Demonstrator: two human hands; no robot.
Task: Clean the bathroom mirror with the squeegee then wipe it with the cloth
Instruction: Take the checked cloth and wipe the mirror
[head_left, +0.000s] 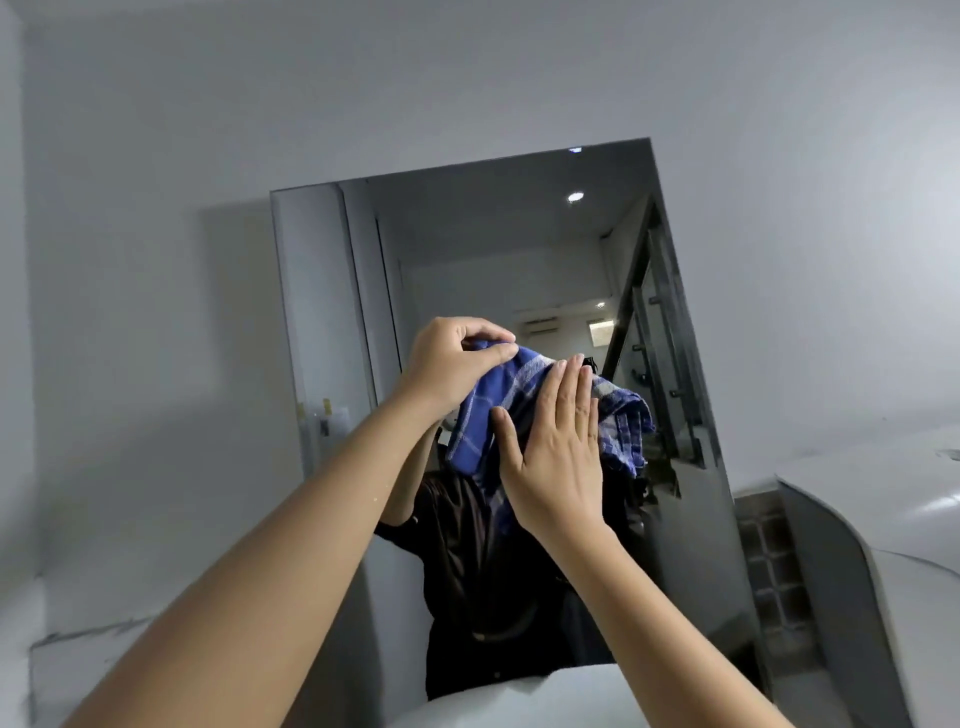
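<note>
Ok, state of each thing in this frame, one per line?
Blue checked cloth: bunched, lifted in front of the mirror.
Frameless rectangular wall mirror: mounted; streaks not discernible.
Left hand: pinching the cloth's top edge.
Right hand: flat, fingers extended against the cloth.
Squeegee: not visible.

A soft blue checked cloth (519, 410) is bunched up against the tall shiny wall mirror (483, 249).

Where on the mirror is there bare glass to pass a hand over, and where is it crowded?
The mirror is bare above the hands up to its top edge, and down its left strip beside the wall. The middle is crowded: the left hand pinches the blue cloth while the right hand lies flat on it.
</note>
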